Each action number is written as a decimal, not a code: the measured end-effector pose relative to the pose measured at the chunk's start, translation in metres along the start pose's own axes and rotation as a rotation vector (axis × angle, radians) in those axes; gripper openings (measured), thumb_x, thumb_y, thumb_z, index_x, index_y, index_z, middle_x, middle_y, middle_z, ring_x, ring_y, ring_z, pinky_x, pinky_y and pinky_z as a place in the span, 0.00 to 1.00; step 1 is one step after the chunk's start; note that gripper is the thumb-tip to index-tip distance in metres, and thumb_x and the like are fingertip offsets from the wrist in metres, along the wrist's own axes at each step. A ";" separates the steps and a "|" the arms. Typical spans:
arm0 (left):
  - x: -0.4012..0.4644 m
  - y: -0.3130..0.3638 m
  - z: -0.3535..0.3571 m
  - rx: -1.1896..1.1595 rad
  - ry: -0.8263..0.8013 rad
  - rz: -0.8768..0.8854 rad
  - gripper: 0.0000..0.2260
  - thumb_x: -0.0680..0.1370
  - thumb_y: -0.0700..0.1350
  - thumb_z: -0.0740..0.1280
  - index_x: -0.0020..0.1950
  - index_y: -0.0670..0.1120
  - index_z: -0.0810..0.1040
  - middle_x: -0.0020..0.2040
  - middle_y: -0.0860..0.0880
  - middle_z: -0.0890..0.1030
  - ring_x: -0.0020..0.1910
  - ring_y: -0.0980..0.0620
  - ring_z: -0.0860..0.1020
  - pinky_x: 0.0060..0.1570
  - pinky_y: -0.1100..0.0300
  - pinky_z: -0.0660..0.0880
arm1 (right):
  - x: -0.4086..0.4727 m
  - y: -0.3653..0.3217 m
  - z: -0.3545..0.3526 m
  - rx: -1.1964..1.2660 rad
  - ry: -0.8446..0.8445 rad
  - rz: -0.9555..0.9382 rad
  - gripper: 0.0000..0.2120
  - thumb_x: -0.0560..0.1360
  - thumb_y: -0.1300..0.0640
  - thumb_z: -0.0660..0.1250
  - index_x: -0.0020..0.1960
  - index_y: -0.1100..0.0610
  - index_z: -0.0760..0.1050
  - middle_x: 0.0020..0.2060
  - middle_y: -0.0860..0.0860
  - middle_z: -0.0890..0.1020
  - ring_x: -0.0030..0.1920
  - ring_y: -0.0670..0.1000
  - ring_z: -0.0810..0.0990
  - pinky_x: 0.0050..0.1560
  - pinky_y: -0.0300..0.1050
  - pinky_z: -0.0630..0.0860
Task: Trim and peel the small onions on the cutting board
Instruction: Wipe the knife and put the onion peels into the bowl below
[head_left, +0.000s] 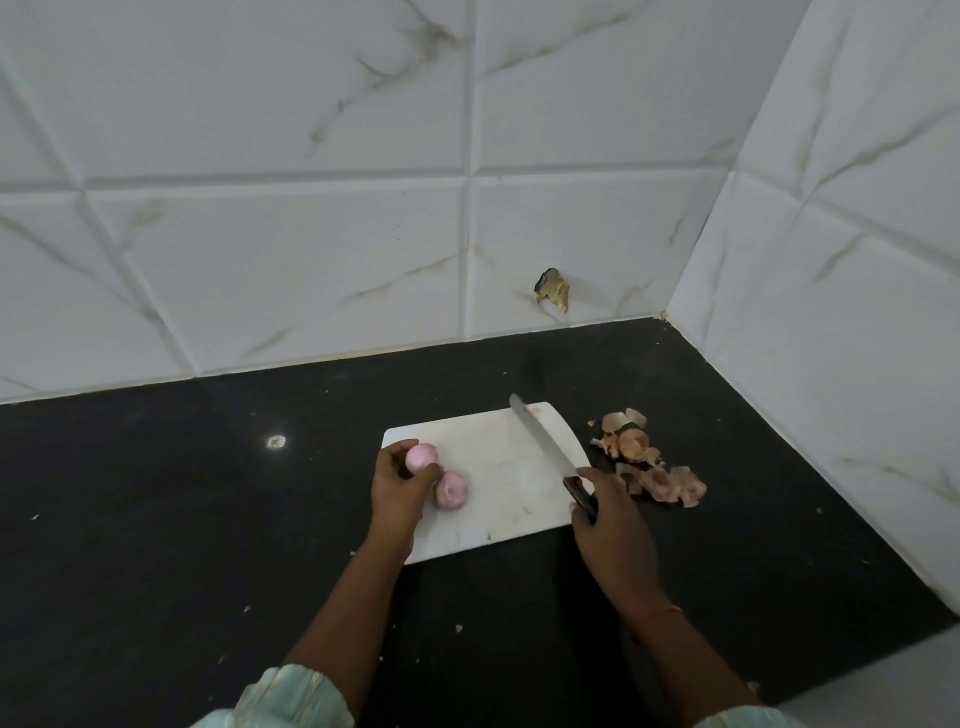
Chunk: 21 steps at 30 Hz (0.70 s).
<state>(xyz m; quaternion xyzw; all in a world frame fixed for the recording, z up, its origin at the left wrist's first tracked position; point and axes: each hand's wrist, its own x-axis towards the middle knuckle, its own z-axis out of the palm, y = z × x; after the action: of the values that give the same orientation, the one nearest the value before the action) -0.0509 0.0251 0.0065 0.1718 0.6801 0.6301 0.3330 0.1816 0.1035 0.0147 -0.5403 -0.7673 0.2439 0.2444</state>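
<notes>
A white cutting board (498, 467) lies on the black counter. Two small pink peeled onions rest at its left side. My left hand (397, 488) grips the upper onion (422, 458) between thumb and fingers. The second onion (453, 490) sits just right of that hand, touching it. My right hand (610, 525) is closed around the dark handle of a knife (545, 441) at the board's right edge. The blade points up and to the left over the board, away from both onions.
A heap of brown onion skins (647, 460) lies on the black counter (208, 519) just right of the board. White tiled walls meet in a corner at the back right. Small scraps dot the counter.
</notes>
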 end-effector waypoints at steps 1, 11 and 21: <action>0.001 0.002 -0.001 0.005 -0.004 -0.005 0.16 0.74 0.39 0.71 0.59 0.52 0.75 0.55 0.49 0.78 0.50 0.49 0.78 0.36 0.57 0.73 | -0.001 -0.001 0.003 -0.035 -0.013 0.003 0.21 0.75 0.59 0.66 0.67 0.48 0.70 0.59 0.48 0.75 0.59 0.50 0.76 0.55 0.48 0.77; 0.016 0.026 0.006 0.320 -0.090 0.058 0.14 0.73 0.47 0.74 0.56 0.56 0.77 0.54 0.54 0.79 0.51 0.53 0.78 0.32 0.60 0.73 | 0.001 -0.004 0.011 -0.090 -0.099 0.019 0.22 0.76 0.59 0.66 0.67 0.48 0.69 0.61 0.49 0.73 0.62 0.50 0.73 0.58 0.47 0.75; 0.016 0.038 0.015 0.451 0.008 0.292 0.16 0.76 0.55 0.71 0.62 0.53 0.79 0.60 0.54 0.79 0.57 0.52 0.77 0.55 0.54 0.77 | 0.000 -0.022 0.012 0.197 -0.007 0.077 0.20 0.76 0.59 0.65 0.67 0.49 0.70 0.53 0.48 0.73 0.48 0.46 0.75 0.46 0.40 0.73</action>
<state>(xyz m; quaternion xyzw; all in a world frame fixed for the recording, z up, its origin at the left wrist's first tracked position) -0.0596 0.0529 0.0400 0.3354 0.7728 0.5045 0.1893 0.1586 0.0952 0.0198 -0.5418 -0.7193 0.3291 0.2843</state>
